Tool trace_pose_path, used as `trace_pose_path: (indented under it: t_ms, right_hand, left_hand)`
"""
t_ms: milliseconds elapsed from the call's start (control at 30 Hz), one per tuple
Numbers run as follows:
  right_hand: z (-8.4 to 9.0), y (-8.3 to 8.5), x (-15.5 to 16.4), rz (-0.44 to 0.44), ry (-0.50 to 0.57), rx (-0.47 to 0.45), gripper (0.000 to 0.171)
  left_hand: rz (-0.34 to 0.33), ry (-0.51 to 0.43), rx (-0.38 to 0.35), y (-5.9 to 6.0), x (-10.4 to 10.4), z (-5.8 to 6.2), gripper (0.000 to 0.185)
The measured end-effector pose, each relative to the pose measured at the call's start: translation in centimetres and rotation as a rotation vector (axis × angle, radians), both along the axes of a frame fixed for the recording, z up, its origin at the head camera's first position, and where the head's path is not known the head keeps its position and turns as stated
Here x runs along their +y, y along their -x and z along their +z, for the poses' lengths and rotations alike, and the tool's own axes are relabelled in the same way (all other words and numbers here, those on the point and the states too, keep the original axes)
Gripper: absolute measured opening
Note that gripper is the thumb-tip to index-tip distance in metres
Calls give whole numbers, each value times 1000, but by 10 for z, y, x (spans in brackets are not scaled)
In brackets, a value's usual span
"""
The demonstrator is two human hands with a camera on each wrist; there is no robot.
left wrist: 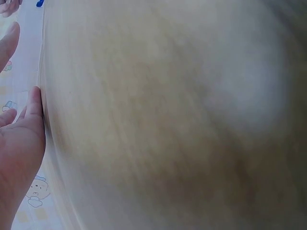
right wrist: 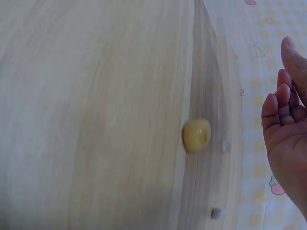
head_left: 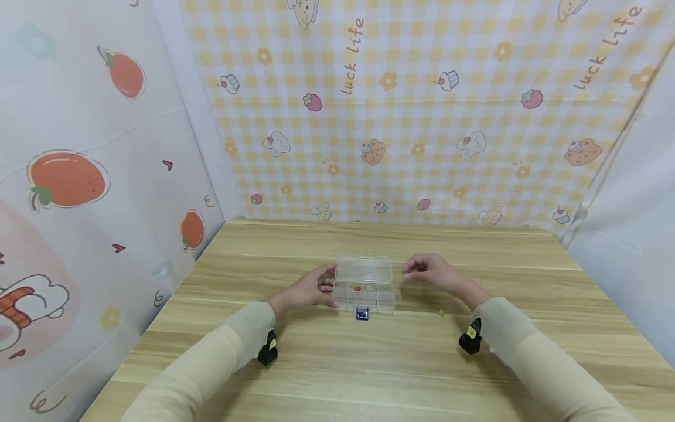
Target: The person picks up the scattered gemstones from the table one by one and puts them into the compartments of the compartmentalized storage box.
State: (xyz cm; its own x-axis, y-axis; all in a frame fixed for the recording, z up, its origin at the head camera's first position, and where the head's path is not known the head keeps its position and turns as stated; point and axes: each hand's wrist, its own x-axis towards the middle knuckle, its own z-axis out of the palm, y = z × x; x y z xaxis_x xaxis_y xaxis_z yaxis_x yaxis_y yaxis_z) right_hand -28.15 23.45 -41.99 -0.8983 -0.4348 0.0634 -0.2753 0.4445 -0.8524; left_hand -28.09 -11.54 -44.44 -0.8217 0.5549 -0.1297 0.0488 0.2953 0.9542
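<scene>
Fingers (head_left: 328, 275) of left hand (head_left: 306, 290) touch clear box (head_left: 365, 283) side

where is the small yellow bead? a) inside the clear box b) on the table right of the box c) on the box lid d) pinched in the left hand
b, the yellow bead lies on the table, right of the clear box, near the right hand.
</scene>
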Motion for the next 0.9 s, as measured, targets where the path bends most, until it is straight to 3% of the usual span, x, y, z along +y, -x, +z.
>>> trace_pose_path:
  t_ms: [200, 467, 900]
  right_hand:
    - [-2, 1, -14, 22, -2, 10, 14]
    - [-10, 3, -26, 75, 19, 3, 17]
    - [-14, -2, -38, 81, 13, -38, 11]
  left_hand:
    - [-1, -1, -1, 1, -1, -1, 101]
    - [-5, -5, -2, -1, 0, 1, 102]
    - [-1, -10, 2, -2, 0, 1, 101]
